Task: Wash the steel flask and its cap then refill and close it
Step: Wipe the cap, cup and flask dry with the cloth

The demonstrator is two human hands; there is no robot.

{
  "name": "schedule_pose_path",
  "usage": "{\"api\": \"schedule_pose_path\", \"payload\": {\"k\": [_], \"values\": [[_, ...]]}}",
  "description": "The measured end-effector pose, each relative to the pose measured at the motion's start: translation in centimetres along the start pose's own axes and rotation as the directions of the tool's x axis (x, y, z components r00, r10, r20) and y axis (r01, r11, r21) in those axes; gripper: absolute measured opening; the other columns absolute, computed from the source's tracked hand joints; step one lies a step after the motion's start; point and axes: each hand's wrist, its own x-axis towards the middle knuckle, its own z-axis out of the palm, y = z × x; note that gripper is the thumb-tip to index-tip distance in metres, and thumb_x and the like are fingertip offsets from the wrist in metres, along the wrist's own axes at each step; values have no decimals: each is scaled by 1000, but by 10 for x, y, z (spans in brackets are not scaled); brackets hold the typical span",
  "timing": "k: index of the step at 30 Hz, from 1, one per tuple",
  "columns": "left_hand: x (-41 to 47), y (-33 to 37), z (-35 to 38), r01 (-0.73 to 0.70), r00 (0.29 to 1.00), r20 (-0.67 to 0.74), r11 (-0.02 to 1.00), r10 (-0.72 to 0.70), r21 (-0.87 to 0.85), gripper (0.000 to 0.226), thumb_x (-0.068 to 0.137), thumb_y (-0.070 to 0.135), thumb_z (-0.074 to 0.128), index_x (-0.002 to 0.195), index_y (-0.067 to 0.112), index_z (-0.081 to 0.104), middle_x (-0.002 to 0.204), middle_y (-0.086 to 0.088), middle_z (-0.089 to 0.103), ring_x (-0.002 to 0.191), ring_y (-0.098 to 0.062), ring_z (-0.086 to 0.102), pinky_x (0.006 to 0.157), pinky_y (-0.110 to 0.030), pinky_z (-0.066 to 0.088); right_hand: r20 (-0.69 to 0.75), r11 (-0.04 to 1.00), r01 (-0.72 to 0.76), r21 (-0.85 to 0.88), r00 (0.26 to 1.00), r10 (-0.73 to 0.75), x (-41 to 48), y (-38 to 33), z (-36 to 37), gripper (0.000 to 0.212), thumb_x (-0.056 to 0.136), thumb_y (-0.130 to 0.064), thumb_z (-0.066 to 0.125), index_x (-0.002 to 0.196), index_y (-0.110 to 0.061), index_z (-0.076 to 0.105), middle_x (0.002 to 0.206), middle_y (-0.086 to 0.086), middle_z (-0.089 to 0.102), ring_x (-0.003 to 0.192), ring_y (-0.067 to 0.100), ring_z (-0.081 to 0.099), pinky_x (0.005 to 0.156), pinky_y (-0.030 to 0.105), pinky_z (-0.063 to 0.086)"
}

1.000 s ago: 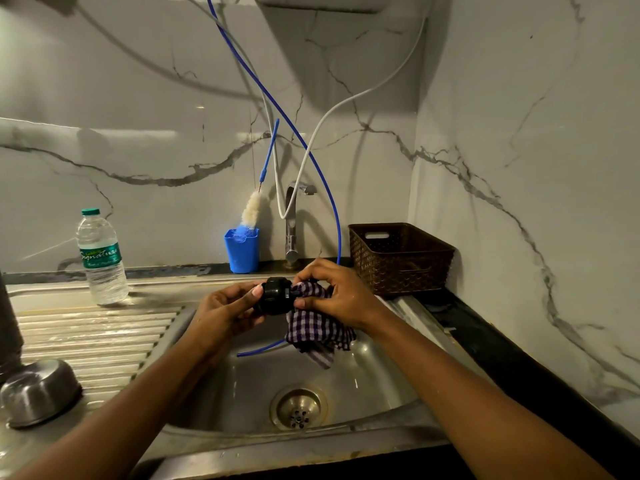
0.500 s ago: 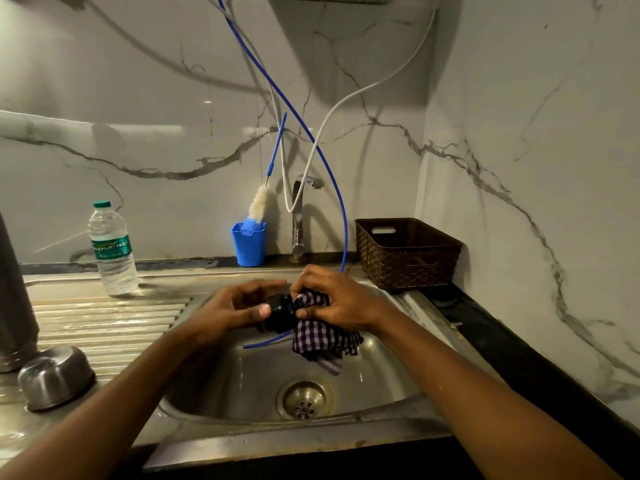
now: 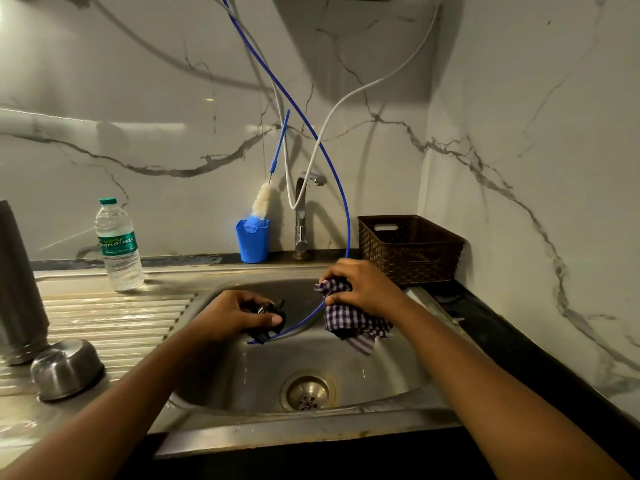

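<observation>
My left hand (image 3: 235, 315) grips the black flask cap (image 3: 268, 315) over the left side of the steel sink (image 3: 398, 382). My right hand (image 3: 363, 287) holds a bunched checked cloth (image 3: 353, 320) over the sink's right side, apart from the cap. The tall steel flask (image 3: 19, 289) stands on the drainboard at the far left edge, partly cut off. A steel cup lid (image 3: 65, 368) lies upside down in front of it.
A plastic water bottle (image 3: 119, 245) stands on the drainboard (image 3: 114, 320). Behind the sink are a blue cup with a bottle brush (image 3: 252, 239), the tap (image 3: 301, 216) and a brown basket (image 3: 410, 247). A blue tube (image 3: 332, 168) hangs down into the sink.
My hands have parted: the left drew the cap down and to the left, the right pulled the cloth away to the right. The view shifted slightly right.
</observation>
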Motion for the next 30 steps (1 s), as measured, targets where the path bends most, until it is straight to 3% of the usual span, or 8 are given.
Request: {"api": "schedule_pose_path", "payload": {"k": [4, 8, 11, 18, 22, 25, 28, 30], "values": [[8, 2, -1, -46, 984, -170, 873, -43, -486, 62, 53, 31, 84, 106, 11, 59, 99, -10, 71, 93, -22, 69, 72, -25, 54, -62, 999, -20, -28, 998, 18, 1, 4, 6, 33, 78, -31, 72, 108, -20, 62, 105, -2, 60, 96, 14, 56, 87, 33, 47], [4, -5, 10, 109, 979, -148, 972, -141, -209, 40, 64, 23, 81, 97, 16, 60, 85, 3, 67, 85, -13, 66, 70, -13, 49, -117, 998, -36, -48, 993, 30, 2, 7, 8, 33, 79, -34, 70, 109, -21, 61, 105, -3, 60, 98, 14, 56, 89, 34, 47], [6, -9, 9, 40, 973, -207, 959, -101, -281, 38, 69, 22, 76, 101, 9, 61, 90, -4, 69, 92, -21, 66, 76, -22, 53, -114, 997, -14, -75, 993, 6, 2, 8, 10, 33, 79, -33, 70, 108, -21, 61, 103, -4, 60, 96, 14, 56, 87, 34, 48], [8, -5, 8, -116, 935, -328, 990, 136, 81, 45, 70, 17, 79, 109, 20, 57, 107, 1, 63, 103, -20, 61, 78, -23, 49, -205, 989, -107, 106, 971, 127, 3, 7, 10, 28, 82, -29, 68, 107, -18, 63, 109, 0, 62, 100, 15, 57, 89, 31, 46], [1, 8, 0, -376, 899, 178, 497, 400, 782, 49, 77, 26, 75, 123, 28, 57, 129, 3, 53, 120, -18, 54, 106, -46, 38, -237, 853, -280, 441, 880, 411, 5, 6, 1, 31, 90, -26, 60, 117, -11, 59, 116, 4, 60, 106, 15, 54, 89, 27, 44], [6, 10, -12, -350, 889, 163, 406, 428, 844, 58, 63, 12, 85, 117, 19, 64, 117, -7, 63, 106, -30, 63, 94, -58, 46, -195, 720, -319, 617, 824, 532, 4, 9, -3, 28, 94, -23, 53, 118, -8, 56, 116, 7, 59, 106, 17, 54, 86, 26, 43], [10, 5, -18, -497, 797, 407, 103, 446, 862, 65, 54, 12, 88, 114, 25, 67, 117, 0, 65, 111, -22, 63, 96, -60, 42, -135, 590, -339, 733, 777, 615, 5, 14, 0, 23, 92, -22, 57, 112, -11, 59, 115, 7, 60, 107, 21, 57, 93, 35, 47], [8, 9, -25, -471, 805, 347, 161, 482, 867, 67, 52, 11, 90, 114, 22, 67, 115, -1, 67, 107, -20, 65, 98, -58, 38, -83, 504, -340, 794, 760, 645, 5, 17, 2, 27, 85, -21, 66, 109, -10, 59, 113, 9, 63, 104, 22, 60, 92, 35, 49]]}}
